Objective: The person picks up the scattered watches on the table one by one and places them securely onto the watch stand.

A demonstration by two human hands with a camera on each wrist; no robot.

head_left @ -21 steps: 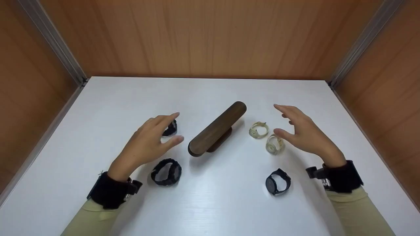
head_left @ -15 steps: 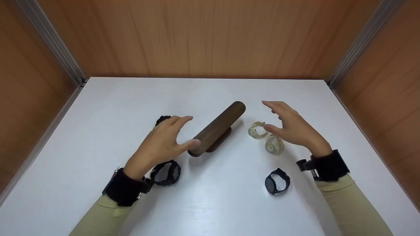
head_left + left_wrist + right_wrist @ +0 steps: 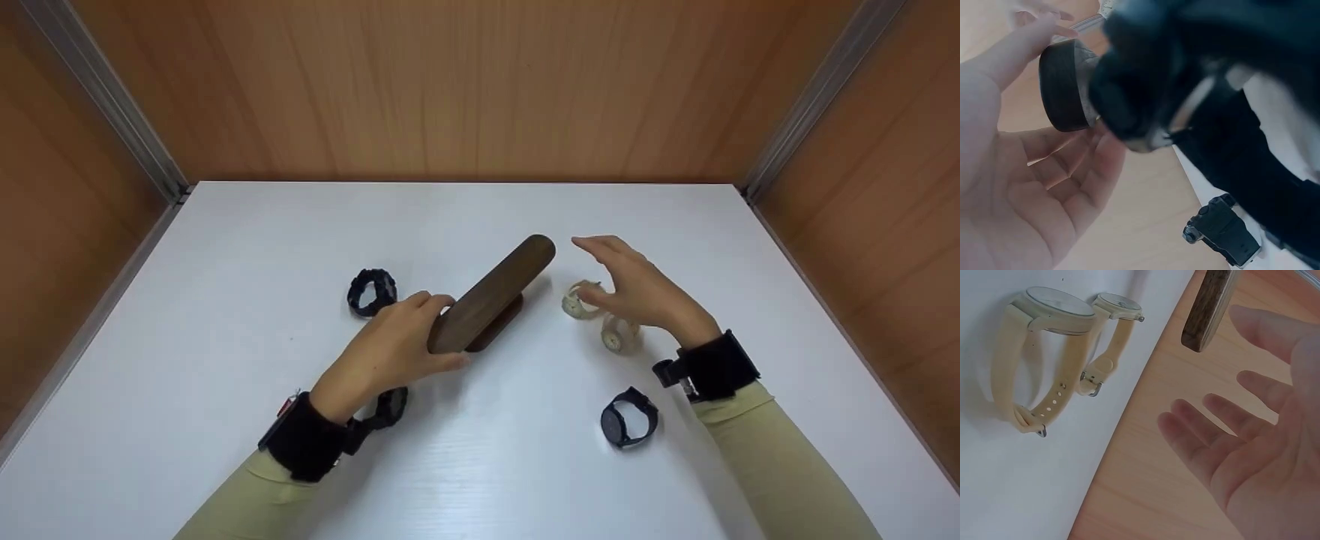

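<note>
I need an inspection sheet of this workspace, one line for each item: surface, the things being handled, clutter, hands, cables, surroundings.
Surface: white table, flat, no spills seen.
Things being handled: dark wooden roll on its wooden base, lying diagonally at the centre.
Clutter: two cream watches right of the roll; three black watches: one far left, one near right, one partly hidden under the left wrist.
Hands: left hand at the near end of the roll, fingers curved round it, touch not certain; right hand open above the cream watches, holding nothing.
Cables: nothing seen.
Surroundings: brown wooden walls on three sides with metal corner strips.
</note>
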